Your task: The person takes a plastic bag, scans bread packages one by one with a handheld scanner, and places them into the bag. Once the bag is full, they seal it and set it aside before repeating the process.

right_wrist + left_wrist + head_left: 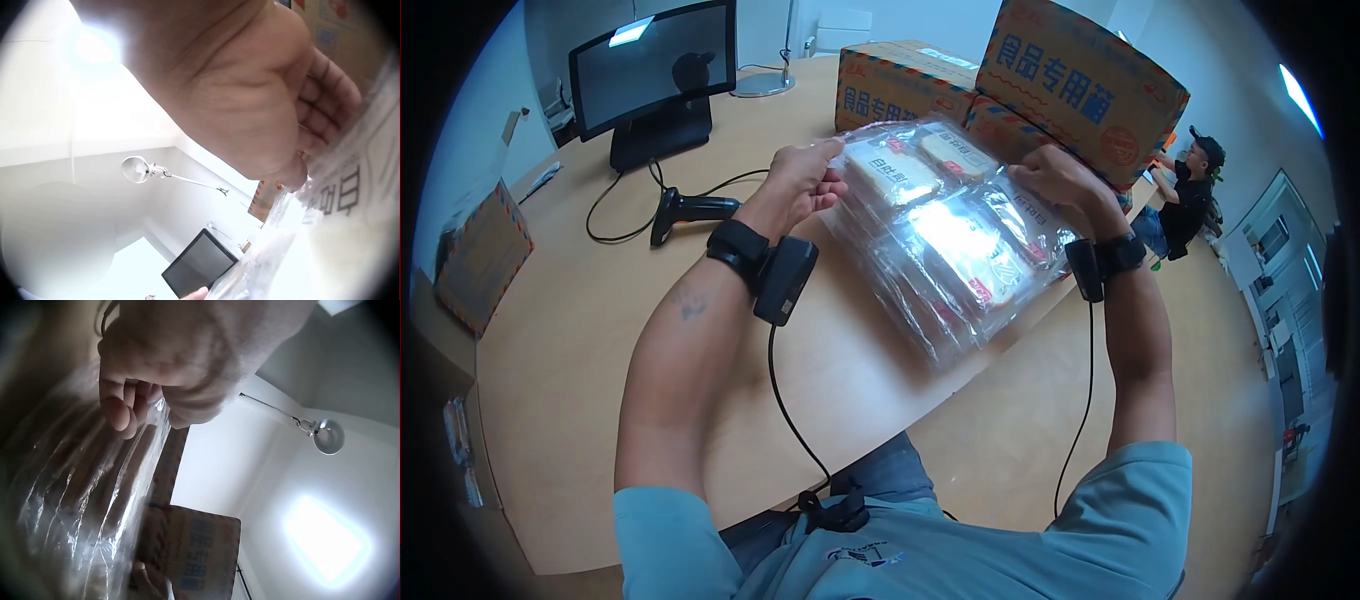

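A stack of clear plastic packs of individually wrapped bread slices (pixel 880 245) is held tilted over the table's front edge. Its printed wrappers catch a bright glare. At its upper left edge, my left hand (pixel 802 182) pinches the plastic between thumb and fingers. My right hand (pixel 1065 178) grips the upper right edge, its fingers curled at the film. In the left wrist view, several layers of packs (pixel 75 494) hang below the left hand (pixel 175 356). The right wrist view has the right hand (pixel 250 112) against the printed film (pixel 344 194), thumb on the near side.
Behind the packs stand cardboard boxes, one at left (pixel 905 75) and a tilted one (pixel 1080 90) above a lower box (pixel 1005 132). A barcode scanner (pixel 690 208) and monitor (pixel 655 75) occupy the table's left. Another carton (pixel 488 260) stands far left. A seated person (pixel 1185 195) is at right.
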{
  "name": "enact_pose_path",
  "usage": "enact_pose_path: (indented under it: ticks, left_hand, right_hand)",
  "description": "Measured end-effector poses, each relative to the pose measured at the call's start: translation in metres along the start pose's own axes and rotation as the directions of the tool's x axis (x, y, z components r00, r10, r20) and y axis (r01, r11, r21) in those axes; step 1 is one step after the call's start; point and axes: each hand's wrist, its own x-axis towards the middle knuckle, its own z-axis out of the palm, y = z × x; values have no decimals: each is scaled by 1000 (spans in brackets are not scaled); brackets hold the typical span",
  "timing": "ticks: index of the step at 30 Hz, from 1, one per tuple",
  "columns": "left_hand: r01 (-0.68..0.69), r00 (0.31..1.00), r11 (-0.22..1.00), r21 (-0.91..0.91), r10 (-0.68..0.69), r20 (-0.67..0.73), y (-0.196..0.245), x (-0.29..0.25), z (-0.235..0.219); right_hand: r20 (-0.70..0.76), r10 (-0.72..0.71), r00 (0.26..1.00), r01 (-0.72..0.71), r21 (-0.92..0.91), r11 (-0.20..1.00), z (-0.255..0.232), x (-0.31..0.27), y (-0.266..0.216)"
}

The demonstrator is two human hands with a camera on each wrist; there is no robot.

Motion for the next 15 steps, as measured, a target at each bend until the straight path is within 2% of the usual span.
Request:
enact_pose_path:
  ticks: [4,5,7,8,10,12,15]
  left_hand:
    - [-76,997,994,79,76,1,1,7,1]
    - [-72,997,994,84,72,-3,-1,11,2]
    - [-324,944,942,90,328,-35,-7,18,5]
    - [-304,951,947,108,309,-28,-6,17,9]
    - [-473,877,880,-43,465,-120,-5,17,17]
    - [-506,861,859,-75,499,-98,-2,16,17]
    - [-509,861,859,-58,506,-54,3,13,14]
  right_hand:
    - [-23,-75,997,75,-10,997,16,7,16]
    - [-98,-88,991,90,18,996,19,8,19]
    - [-188,-114,975,137,109,985,25,11,27]
    - [-203,-126,971,163,173,971,25,14,30]
    - [-176,-96,980,146,299,943,23,14,32]
    - [-245,-88,965,185,409,893,24,16,35]
    - [-309,-100,946,237,444,864,23,16,38]
